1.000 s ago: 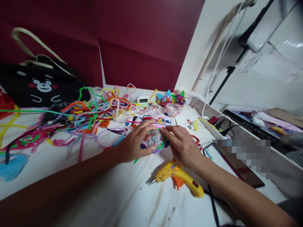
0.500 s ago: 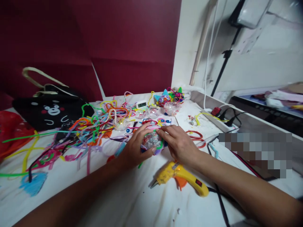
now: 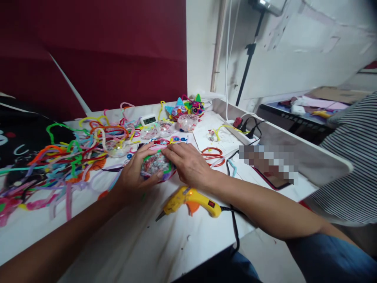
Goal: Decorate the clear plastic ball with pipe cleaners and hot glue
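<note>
Between both hands is a round craft ball (image 3: 155,163) with a clear, silvery and red middle and green, pink and purple fuzzy trim round it. My left hand (image 3: 133,169) is wrapped round its left side, thumb along the lower edge. From the right, my right hand (image 3: 191,164) presses bent fingers on the trim at the top; its fingertips partly cover the ball. Just below the right wrist lies a yellow hot glue gun (image 3: 176,199) with an orange trigger and a lit lamp, its nozzle pointing down and left.
Tangled pipe cleaners (image 3: 73,151) spread over the left. Clear plastic half-shells (image 3: 187,122), a small digital clock (image 3: 148,120) and two decorated cat-like heads (image 3: 194,107) stand at the back. Red-handled scissors (image 3: 213,156) and a power strip (image 3: 246,135) lie right. A person in a striped top (image 3: 350,165) is at far right.
The view has turned right, so the table things sit further left and a striped top has come into sight. Both hands keep their hold on the ball with little visible difference.
</note>
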A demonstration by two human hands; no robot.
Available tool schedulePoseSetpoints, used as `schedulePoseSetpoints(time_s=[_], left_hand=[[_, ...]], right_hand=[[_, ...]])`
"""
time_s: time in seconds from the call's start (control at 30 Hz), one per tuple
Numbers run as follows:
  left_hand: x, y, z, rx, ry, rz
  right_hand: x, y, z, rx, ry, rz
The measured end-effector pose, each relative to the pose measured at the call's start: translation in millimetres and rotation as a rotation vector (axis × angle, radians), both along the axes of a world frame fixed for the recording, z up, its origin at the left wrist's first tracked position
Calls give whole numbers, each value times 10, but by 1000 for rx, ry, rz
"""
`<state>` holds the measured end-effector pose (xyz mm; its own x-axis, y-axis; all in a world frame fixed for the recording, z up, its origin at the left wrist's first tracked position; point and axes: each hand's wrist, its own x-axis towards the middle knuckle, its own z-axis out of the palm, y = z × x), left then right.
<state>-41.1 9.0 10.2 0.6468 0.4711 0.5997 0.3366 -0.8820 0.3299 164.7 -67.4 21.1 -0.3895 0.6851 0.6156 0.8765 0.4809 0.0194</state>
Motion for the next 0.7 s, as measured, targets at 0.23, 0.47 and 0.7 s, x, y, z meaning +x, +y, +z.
schedulePoseSetpoints(time_s=[0.23,0.47,0.7], left_hand=[[4,-36,-10,-11,-15,14],[0,-25,-31,9,7,1],[21,-43,-6,54,4,-31]], right_hand=[[-10,-22,15,1,21,-10],[-7,-34,51,0,-35,-45],[-37,-65,83,-34,-58,-78]])
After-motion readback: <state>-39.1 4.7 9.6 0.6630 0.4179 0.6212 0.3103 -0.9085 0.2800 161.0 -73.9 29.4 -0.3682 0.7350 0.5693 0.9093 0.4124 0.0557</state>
